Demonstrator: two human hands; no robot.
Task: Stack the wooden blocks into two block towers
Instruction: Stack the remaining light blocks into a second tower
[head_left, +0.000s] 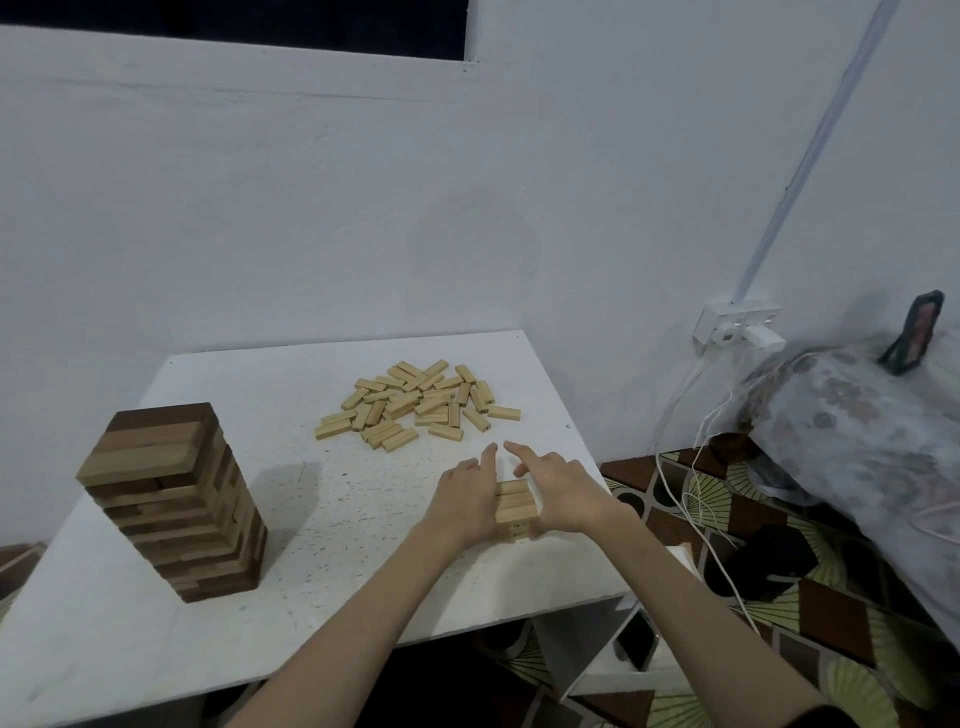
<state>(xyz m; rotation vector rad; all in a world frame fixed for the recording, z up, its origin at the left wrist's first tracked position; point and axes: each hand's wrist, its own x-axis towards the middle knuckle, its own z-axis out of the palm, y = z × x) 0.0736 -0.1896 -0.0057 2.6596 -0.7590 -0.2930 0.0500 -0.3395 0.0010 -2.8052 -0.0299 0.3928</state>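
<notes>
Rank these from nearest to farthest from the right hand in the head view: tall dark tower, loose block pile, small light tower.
1. small light tower: against the right hand, between both hands.
2. loose block pile: behind the hands, mid-table.
3. tall dark tower: far left of the table.

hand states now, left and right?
Left hand: open, fingers straight, pressed flat against the left side of the small block stack.
Right hand: open, fingers extended, palm against the stack's right side.
</notes>
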